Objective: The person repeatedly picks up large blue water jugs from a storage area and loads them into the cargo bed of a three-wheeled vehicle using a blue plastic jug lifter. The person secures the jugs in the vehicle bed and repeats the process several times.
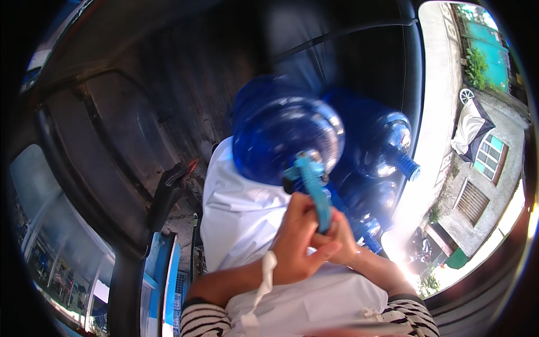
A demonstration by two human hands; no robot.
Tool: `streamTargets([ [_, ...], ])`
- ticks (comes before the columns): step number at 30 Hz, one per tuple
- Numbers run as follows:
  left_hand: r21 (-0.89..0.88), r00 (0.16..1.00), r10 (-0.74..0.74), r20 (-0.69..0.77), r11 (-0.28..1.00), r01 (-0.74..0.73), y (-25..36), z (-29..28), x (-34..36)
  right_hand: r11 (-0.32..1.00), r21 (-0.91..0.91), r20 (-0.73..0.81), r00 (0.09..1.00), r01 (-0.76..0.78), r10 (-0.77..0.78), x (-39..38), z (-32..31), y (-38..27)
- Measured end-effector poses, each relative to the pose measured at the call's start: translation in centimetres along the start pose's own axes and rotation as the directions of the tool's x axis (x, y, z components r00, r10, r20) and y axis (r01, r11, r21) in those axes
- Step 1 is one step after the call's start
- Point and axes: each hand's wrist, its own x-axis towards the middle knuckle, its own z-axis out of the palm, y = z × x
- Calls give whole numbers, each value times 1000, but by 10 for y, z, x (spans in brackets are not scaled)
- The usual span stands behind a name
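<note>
Left hand: curled narrow (296, 241) around the lower end of a teal strip (315, 194), its thumb reaching across the right palm.
Large blue water bottle: lay just beyond the hands (283, 135), overlapping white cloth (241, 205); its neck was mostly covered by the strip, its far end lost in shadow.
Bottle's direction: neck toward the person, long axis running away and slightly left.
Strip's direction: from the neck down to the hands; blurred.
Right hand: beside the left (341, 238), fingers partly hidden; whether it gripped could not be told.
Other blue bottles: to the right (382, 140), necks pointing lower right, partly hidden.
</note>
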Motion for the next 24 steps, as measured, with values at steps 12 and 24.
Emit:
streamTargets([
  [12, 273, 804, 591, 68, 764, -585, 18, 45, 252, 746, 83, -675, 588, 661, -446, 108, -163, -72],
  [24, 828, 947, 7, -322, 486, 278, -215, -125, 431, 843, -120, -827, 418, 524, -377, 112, -212, -146],
])
